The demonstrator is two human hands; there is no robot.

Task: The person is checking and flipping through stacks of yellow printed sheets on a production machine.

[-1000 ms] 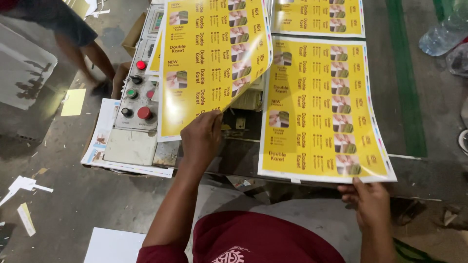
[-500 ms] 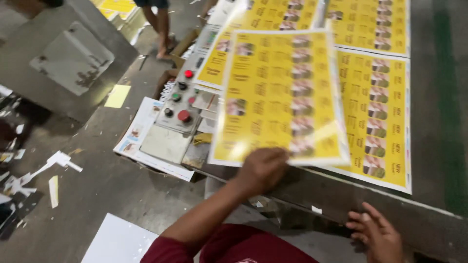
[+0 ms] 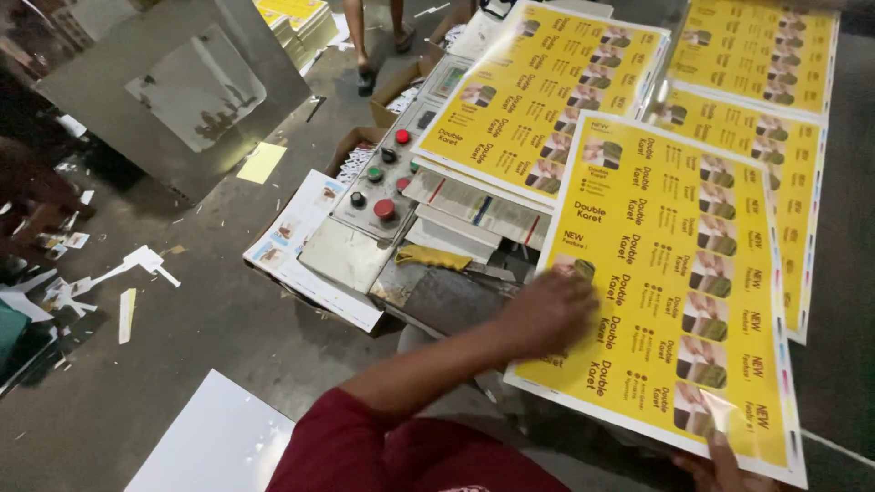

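Observation:
A large yellow printed sheet (image 3: pixel 674 282) with rows of small product pictures lies on top of other yellow sheets on the dark table. My left hand (image 3: pixel 547 310) is on the sheet's near left edge, blurred, with the fingers curled over the paper. My right hand (image 3: pixel 720 465) shows only partly at the bottom edge of the view. It holds the sheet's near edge, thumb on top. My dark red sleeve (image 3: pixel 365 446) fills the bottom centre.
Left of the sheets are a grey control panel (image 3: pixel 365 196) with red, green and black buttons and a yellow-handled tool (image 3: pixel 433 257). More yellow sheets (image 3: pixel 538 100) lie beyond. On the floor are a grey metal plate (image 3: pixel 173 91), paper scraps (image 3: pixel 137 264) and a white sheet (image 3: pixel 219 446). Another person's legs (image 3: pixel 378 36) stand at the top.
My left hand has carried the yellow sheet from the left to the right and laid it flat on the sheets there. My right hand now holds its near edge.

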